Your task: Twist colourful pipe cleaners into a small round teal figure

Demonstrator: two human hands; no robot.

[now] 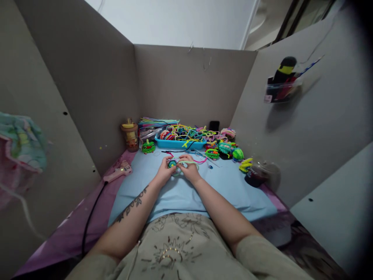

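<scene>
My left hand [164,168] and my right hand [188,166] meet over a light blue mat [186,190] in the middle of the desk. Both pinch a small coiled pipe-cleaner piece [172,164] in blue, yellow and green, with a light green stem [189,162] looping off to the right under my right fingers. A pink stem [201,159] lies just beyond my right hand. The fingers of both hands are curled closed around the piece.
A blue tray [175,144] heaped with coloured pipe cleaners stands behind the hands, with finished fuzzy figures [227,149] to its right and a green one [148,147] to its left. A lidded cup [130,136], a pink glue gun [118,173] with black cord, and a dark jar [256,175] stand around. Grey partition walls close three sides.
</scene>
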